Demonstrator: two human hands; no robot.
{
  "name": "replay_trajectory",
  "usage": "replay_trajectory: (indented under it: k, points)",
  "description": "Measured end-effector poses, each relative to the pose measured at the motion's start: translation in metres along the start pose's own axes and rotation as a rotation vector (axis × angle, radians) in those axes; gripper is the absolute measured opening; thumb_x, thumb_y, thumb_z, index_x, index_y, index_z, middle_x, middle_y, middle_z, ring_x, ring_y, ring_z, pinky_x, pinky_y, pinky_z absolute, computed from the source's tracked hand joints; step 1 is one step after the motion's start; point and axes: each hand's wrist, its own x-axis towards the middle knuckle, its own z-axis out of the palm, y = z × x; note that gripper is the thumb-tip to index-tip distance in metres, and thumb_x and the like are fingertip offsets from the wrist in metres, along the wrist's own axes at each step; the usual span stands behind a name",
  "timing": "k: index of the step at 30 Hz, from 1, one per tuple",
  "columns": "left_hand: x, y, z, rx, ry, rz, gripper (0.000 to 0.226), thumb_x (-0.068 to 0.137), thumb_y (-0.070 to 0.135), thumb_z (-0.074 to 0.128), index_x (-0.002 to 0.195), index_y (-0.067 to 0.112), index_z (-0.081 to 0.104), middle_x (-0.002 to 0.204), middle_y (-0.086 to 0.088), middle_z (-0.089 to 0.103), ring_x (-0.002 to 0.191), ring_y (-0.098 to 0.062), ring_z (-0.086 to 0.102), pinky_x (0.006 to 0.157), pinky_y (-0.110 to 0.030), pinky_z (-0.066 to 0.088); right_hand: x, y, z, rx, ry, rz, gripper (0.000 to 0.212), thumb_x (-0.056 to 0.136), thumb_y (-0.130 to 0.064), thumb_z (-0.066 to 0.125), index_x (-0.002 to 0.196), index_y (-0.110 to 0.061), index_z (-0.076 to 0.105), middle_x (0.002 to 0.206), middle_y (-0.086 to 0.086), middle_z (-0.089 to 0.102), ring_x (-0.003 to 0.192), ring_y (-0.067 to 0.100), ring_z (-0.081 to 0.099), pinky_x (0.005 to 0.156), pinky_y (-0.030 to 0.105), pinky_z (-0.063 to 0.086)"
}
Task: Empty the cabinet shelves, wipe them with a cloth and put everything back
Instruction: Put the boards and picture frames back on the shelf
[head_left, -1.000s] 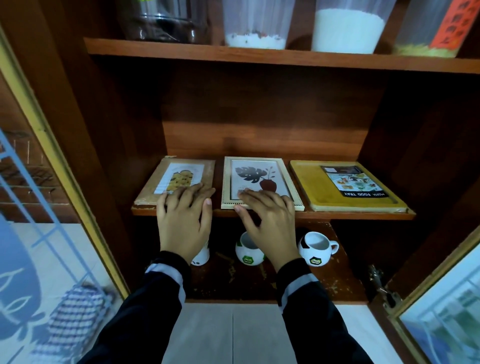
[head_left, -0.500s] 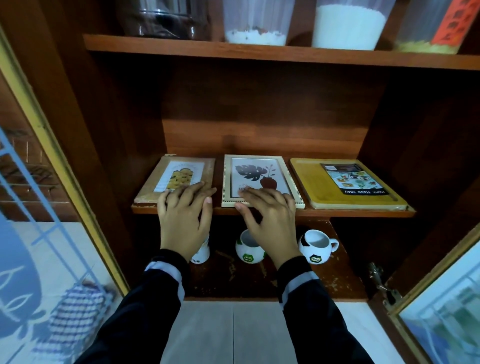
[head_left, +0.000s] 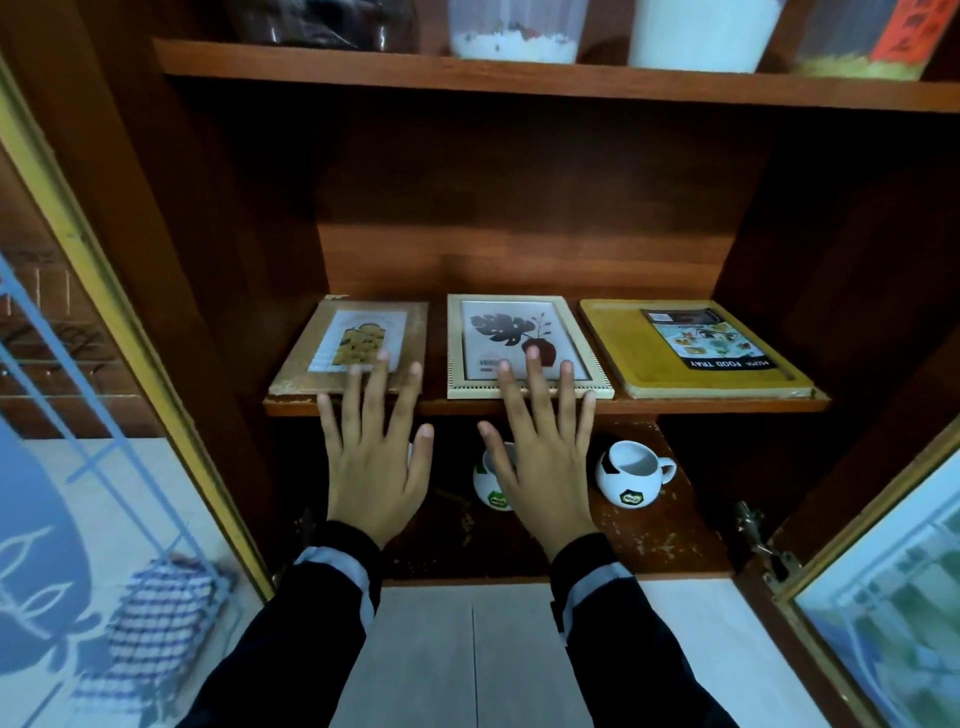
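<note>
Both hands are held wide, fingers straight and spread. The left hand (head_left: 376, 467) is seen over the near edge of the left frame (head_left: 332, 358), the right hand (head_left: 540, 467) over the middle frame (head_left: 498, 332). Both frames lie flat on the shelf (head_left: 675, 406), with a tray (head_left: 623, 353) to the right. A cloth (head_left: 156, 613) is seen through the left door.

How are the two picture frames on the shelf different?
The brown frame has a wide, plain wooden border and a yellow picture; the cream frame has a thin beaded border and a dark leaf in a vase. Both lie flat, side by side, on the middle shelf.
</note>
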Motion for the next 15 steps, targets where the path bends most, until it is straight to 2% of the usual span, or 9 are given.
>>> replay_trajectory:
  k: [3,6,10,15]
  points:
    - [-0.017,0.001,0.007,-0.023,-0.018,-0.037,0.067,0.097,0.039,0.034,0.159,0.024,0.012,0.167,-0.005,0.0,0.153,-0.027,-0.006,0.12,-0.051,-0.013,-0.016,-0.001,0.008,-0.035,-0.015,0.021,0.071,0.1,-0.046,0.044,0.158,-0.024,0.01,0.166,0.004,0.003,0.152,0.032,0.0,0.12,0.053,-0.001]
    - [-0.038,0.003,0.015,-0.08,-0.05,-0.059,0.07,0.097,0.039,0.034,0.159,0.022,0.006,0.166,-0.006,-0.01,0.153,-0.03,-0.008,0.12,-0.05,-0.013,-0.035,-0.001,0.013,-0.036,-0.038,0.032,0.073,0.099,-0.043,0.045,0.158,-0.023,0.007,0.166,0.004,0.003,0.152,0.031,0.002,0.119,0.056,0.006]
    - [-0.073,0.006,0.032,-0.106,-0.19,-0.081,0.069,0.097,0.039,0.032,0.159,0.017,0.012,0.166,-0.011,-0.006,0.153,-0.031,-0.005,0.12,-0.053,-0.007,-0.057,0.002,0.014,0.023,-0.088,0.071,0.069,0.1,-0.04,0.041,0.158,-0.023,0.008,0.166,-0.001,0.001,0.152,0.031,0.004,0.119,0.055,0.008]
    - [-0.108,0.01,0.051,-0.224,-0.425,-0.153,0.065,0.097,0.046,0.022,0.157,0.02,0.025,0.167,-0.002,0.004,0.153,-0.025,0.001,0.121,-0.047,-0.003,-0.089,0.014,0.019,0.12,-0.188,0.226,0.064,0.097,-0.035,0.045,0.155,-0.015,0.025,0.163,0.0,0.021,0.151,0.026,0.013,0.12,0.051,0.01]
